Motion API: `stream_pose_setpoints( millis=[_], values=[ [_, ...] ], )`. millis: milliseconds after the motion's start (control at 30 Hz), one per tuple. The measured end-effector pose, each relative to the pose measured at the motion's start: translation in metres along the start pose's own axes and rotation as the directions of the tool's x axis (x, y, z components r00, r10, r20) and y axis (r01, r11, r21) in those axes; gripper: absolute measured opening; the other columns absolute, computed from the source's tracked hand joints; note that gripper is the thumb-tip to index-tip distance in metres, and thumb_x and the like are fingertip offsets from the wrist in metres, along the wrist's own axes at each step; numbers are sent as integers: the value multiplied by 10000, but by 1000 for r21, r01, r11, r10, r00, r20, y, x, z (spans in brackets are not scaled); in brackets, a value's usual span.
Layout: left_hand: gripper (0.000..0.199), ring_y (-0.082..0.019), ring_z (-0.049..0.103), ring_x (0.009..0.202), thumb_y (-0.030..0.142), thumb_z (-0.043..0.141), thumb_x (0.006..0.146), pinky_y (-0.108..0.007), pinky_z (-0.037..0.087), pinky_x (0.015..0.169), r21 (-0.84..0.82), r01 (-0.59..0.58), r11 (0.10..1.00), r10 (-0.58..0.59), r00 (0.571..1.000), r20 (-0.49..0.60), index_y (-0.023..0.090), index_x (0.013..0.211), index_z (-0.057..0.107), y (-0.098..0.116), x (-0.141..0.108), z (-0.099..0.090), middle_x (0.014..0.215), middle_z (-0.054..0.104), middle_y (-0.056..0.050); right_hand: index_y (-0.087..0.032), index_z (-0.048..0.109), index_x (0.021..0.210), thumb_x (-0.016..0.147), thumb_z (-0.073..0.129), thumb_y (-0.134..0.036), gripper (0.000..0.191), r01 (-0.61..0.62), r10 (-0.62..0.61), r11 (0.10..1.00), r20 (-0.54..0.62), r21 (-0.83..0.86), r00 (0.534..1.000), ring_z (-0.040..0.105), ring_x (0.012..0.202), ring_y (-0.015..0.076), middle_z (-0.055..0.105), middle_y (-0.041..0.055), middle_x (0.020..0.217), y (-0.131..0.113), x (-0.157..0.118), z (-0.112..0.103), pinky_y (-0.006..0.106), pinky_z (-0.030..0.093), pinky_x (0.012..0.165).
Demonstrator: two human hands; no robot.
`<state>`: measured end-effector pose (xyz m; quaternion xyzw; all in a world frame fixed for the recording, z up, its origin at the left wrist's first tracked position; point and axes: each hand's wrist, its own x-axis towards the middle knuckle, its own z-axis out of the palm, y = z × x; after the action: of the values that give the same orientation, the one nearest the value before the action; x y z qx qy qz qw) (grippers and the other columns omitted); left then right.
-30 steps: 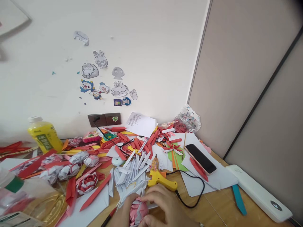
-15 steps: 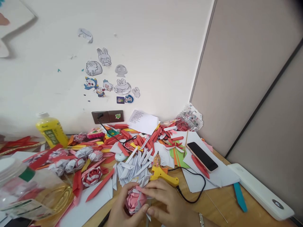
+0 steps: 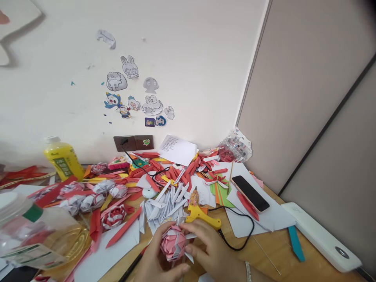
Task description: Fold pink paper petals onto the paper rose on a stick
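A pink and white folded paper flower (image 3: pixel 173 243) sits between my hands at the bottom centre. My left hand (image 3: pixel 154 254) curls round its left side, thumb beneath. The fingers and thumb of my right hand (image 3: pixel 205 244) touch its right side. White paper points stick out on the right of the flower, and its underside is hidden. Just beyond my right hand lies a yellow glue gun (image 3: pixel 202 217) with a black cord. A pile of white folded strips (image 3: pixel 164 207) is behind the flower.
A large clear plastic jar (image 3: pixel 44 235) and a yellow drink bottle (image 3: pixel 64 159) stand at left. Paper roses (image 3: pixel 114 216) and red strips spread across the wooden table (image 3: pixel 264 250). Right of the glue gun are a phone (image 3: pixel 250 193) and a long white device (image 3: pixel 320 235).
The flower has turned and moved slightly right and up in my hands, showing more of its pink side. My left thumb has shifted lower, away from my right fingers.
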<state>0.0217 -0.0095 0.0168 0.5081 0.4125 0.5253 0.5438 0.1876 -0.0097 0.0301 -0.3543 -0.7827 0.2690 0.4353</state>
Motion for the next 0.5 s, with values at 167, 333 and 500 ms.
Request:
stream_pose_setpoints(
  millis=[167,333,500],
  values=[
    [563,-242,655,897,384,814,521,-318,535,782,-32,9,999,-9,1000,3,294,1028,586,0,0,0,986,679,-7,-284,524,1249,921,512,-412,352,-15,17,997,-31,79,999,550,1006,195,599,42,1114,5,-2,1,304,433,875],
    [532,-213,660,866,383,816,529,-278,545,749,-46,-10,999,10,1000,-7,314,1016,612,1,0,-1,966,696,16,-304,544,1228,915,533,-388,325,-32,33,993,-8,118,999,562,972,178,605,25,1081,4,-1,1,285,449,843],
    [509,-209,664,888,396,812,540,-267,548,756,-48,-46,998,45,999,-15,345,1013,632,-1,0,-1,1003,709,31,-331,521,1249,932,506,-361,319,-44,40,994,41,98,998,558,963,172,603,11,1090,-4,2,-2,273,451,812]
  ],
)
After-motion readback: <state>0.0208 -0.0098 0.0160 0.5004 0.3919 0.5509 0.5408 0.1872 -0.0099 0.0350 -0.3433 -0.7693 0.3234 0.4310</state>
